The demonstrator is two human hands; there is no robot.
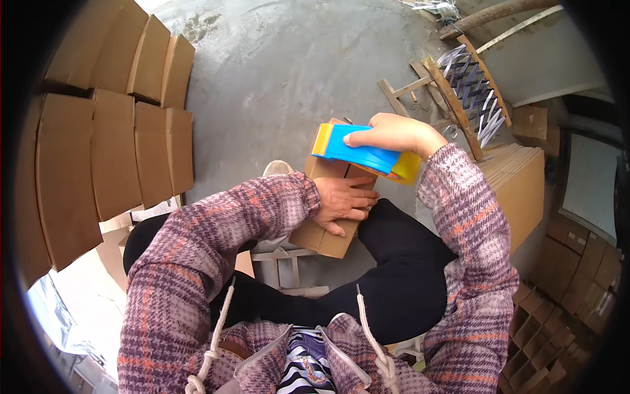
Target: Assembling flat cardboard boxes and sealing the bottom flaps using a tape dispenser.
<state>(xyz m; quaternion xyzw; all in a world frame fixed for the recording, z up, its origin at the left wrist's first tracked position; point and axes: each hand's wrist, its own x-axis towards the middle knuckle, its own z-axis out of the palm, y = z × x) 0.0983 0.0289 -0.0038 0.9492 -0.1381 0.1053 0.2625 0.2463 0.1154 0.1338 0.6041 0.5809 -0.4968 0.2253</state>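
A brown cardboard box rests in front of me between my knees, its long side running away from me. My left hand lies flat on its top with the fingers spread. Over the far end of the box, my right hand grips a blue tape dispenser with yellow at both ends. The dispenser covers part of the box's far end. Whether tape runs from it onto the cardboard, I cannot tell.
Stacked cardboard boxes stand along the left. A wooden stool with a woven strap seat is at the far right. Flat cardboard sheets stand right of my arm. Grey concrete floor stretches ahead. More cartons sit at the right edge.
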